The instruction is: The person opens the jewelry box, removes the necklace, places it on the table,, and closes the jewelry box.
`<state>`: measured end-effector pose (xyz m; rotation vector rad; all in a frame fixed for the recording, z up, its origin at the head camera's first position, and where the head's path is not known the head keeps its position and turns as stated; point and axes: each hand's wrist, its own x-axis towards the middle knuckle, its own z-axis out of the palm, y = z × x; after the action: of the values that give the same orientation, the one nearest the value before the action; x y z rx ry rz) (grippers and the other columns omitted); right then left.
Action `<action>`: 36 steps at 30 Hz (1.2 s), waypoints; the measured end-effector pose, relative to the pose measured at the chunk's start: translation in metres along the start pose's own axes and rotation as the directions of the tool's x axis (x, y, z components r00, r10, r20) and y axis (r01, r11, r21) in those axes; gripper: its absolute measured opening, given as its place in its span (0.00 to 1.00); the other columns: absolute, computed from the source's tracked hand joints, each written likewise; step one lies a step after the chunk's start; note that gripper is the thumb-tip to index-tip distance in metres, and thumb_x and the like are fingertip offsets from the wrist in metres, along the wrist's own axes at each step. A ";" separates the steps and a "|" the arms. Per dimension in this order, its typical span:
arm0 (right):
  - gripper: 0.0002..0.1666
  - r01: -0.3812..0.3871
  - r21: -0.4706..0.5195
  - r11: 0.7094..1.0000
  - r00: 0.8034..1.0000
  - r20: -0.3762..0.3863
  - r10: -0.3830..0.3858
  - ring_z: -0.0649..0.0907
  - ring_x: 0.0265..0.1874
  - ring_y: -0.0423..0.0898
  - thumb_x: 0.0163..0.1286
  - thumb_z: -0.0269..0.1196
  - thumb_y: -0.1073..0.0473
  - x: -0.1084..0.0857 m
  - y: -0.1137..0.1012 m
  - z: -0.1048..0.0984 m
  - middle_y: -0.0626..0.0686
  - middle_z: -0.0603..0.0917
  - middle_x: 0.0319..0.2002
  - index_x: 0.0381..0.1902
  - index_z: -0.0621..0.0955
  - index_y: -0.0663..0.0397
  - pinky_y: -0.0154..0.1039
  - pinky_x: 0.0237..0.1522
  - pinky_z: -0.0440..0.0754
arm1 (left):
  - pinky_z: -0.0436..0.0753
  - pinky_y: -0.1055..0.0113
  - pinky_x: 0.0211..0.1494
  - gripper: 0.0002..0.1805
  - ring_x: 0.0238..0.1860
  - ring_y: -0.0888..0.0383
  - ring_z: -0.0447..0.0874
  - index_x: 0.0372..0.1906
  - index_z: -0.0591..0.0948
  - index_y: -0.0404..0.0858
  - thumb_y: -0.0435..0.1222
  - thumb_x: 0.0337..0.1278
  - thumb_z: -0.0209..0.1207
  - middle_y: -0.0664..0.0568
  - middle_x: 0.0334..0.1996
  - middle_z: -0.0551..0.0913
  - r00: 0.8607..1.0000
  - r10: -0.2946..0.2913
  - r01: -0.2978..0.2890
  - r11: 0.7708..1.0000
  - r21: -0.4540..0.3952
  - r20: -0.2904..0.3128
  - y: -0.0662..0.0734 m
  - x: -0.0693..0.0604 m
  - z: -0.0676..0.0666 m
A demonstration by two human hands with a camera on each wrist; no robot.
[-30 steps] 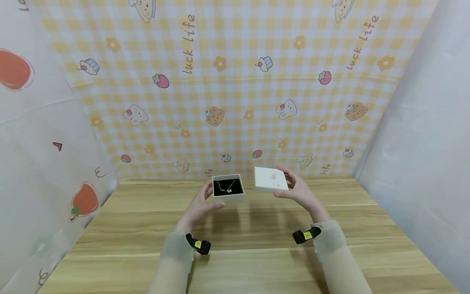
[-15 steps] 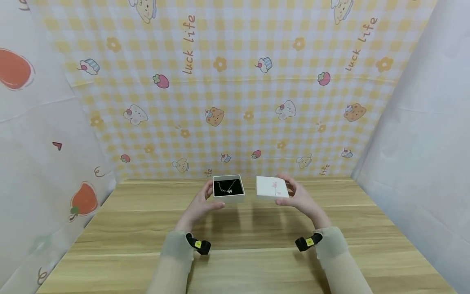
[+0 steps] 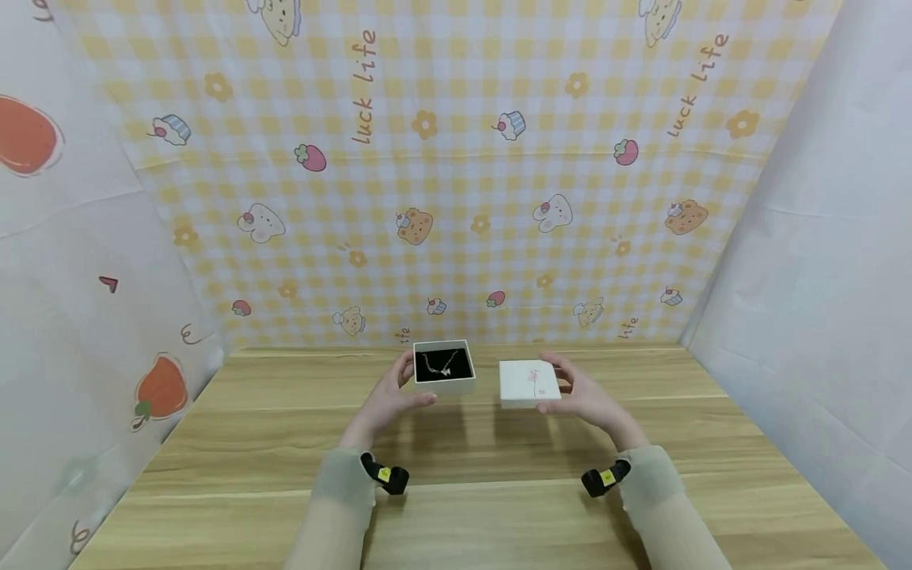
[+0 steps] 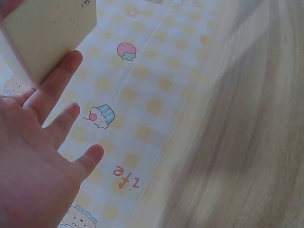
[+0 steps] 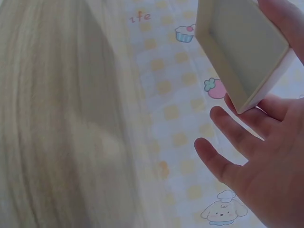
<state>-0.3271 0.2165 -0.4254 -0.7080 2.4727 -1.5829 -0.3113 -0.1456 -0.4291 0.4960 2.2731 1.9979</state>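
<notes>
My left hand holds a small white jewelry box above the table, thumb at the near side and fingers at the far left. On the black lining inside lies a silver-looking necklace with a small pendant. To the right, my right hand pinches the white box lid, printed with a pink flower, between thumb and fingers. Box and lid are apart, at about the same height. The lid's hollow underside shows in the right wrist view; the box's plain bottom shows in the left wrist view.
The wooden table spreads below both hands. A yellow checked cloth with cartoon prints hangs behind it. White cloths hang at the left and the right. Each wrist carries a black camera strap.
My right hand has lowered the lid and brought it slightly right and nearer, its top now tilted less. My left hand and the box have stayed nearly still.
</notes>
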 end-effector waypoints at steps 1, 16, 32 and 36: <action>0.57 -0.001 -0.005 1.000 1.000 0.002 0.001 0.66 0.62 0.64 0.53 0.75 0.58 -0.001 0.001 0.000 0.64 0.66 0.65 0.74 0.56 0.59 0.62 0.59 0.65 | 0.49 0.34 0.68 0.43 0.73 0.45 0.52 0.69 0.63 0.47 0.32 0.46 0.70 0.46 0.69 0.66 1.000 0.002 -0.002 1.000 0.004 -0.001 0.000 0.000 0.000; 0.59 -0.051 0.011 0.999 0.994 0.100 0.050 0.71 0.59 0.63 0.52 0.75 0.59 -0.005 0.024 0.005 0.67 0.65 0.65 0.74 0.54 0.64 0.52 0.56 0.72 | 0.48 0.34 0.68 0.44 0.72 0.42 0.53 0.70 0.63 0.44 0.30 0.45 0.70 0.43 0.69 0.67 1.000 0.008 -0.008 0.999 0.035 -0.012 -0.002 0.002 0.002; 0.58 -0.101 0.038 0.994 0.980 0.175 0.093 0.76 0.55 0.61 0.54 0.74 0.62 -0.006 0.033 0.009 0.68 0.66 0.64 0.74 0.52 0.64 0.46 0.52 0.74 | 0.47 0.34 0.68 0.44 0.72 0.43 0.53 0.69 0.63 0.44 0.33 0.44 0.72 0.44 0.67 0.69 1.000 0.011 -0.011 0.999 0.040 -0.006 0.000 0.002 0.002; 0.59 -0.109 0.005 0.994 0.979 0.173 0.107 0.72 0.60 0.64 0.53 0.74 0.63 -0.006 0.035 0.007 0.67 0.66 0.65 0.74 0.52 0.65 0.49 0.55 0.71 | 0.47 0.34 0.68 0.44 0.73 0.43 0.52 0.69 0.63 0.45 0.32 0.44 0.71 0.44 0.67 0.69 1.000 0.005 -0.004 0.999 0.032 -0.013 0.000 0.001 0.002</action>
<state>-0.3305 0.2256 -0.4604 -0.6656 2.3318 -1.4351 -0.3114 -0.1432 -0.4297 0.4928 2.3165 1.9753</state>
